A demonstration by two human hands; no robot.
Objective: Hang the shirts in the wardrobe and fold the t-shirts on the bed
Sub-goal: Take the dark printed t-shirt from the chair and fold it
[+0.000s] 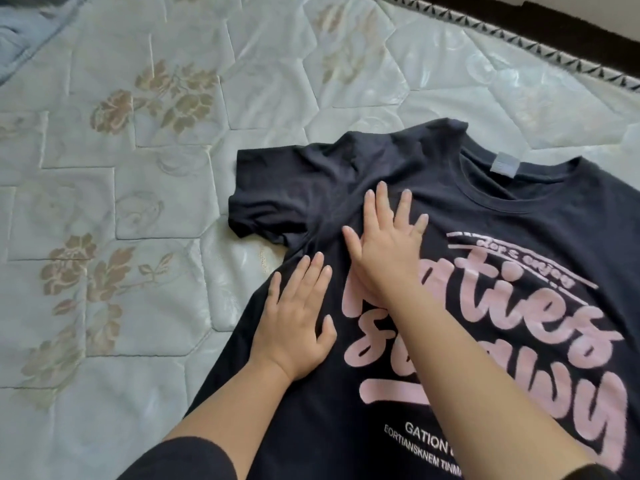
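A black t-shirt [502, 209] with large pink lettering lies face up on the bed, its collar and grey neck label toward the far side. Its left sleeve [277, 188] is spread out, with wrinkles near the shoulder. My left hand [298, 317] lies flat on the shirt's left side below the armpit, fingers straight. My right hand [388, 244] presses flat on the chest just under the shoulder, fingers spread and partly covering the print.
The quilted mattress [121, 202] with a pale floral pattern stretches to the left and far side. A light blue cloth [24, 36] lies at the far left corner. The bed's dark edge [554, 32] runs along the top right.
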